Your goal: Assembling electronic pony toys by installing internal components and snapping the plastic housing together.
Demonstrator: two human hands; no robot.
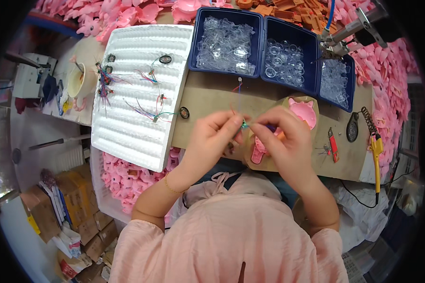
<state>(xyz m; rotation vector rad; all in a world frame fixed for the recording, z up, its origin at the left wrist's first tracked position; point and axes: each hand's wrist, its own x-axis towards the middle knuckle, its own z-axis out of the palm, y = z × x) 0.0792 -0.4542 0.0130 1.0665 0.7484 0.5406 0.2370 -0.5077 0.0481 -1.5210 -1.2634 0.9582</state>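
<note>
Over the front middle of the table, my left hand (215, 137) pinches a small green circuit board (244, 125) with thin coloured wires. My right hand (286, 139) meets it there, thumb and forefinger closed at the board's wires; the exact grip is too small to make out. From the fingers a thin wire (240, 96) runs up to a small round, pale part (240, 79) on the table. Just beyond my right hand lies a pink animal-shaped plastic shell (302, 112). A pink strap-like piece (258, 151) sits partly hidden under that hand.
A white foam sheet (132, 94) at left bears wired boards and a small black speaker (165, 59). Blue bins (225, 72) of clear plastic parts line the back. At right lie red-handled cutters (333, 147) and a yellow soldering iron (377, 160). Pink parts (385, 89) are heaped around.
</note>
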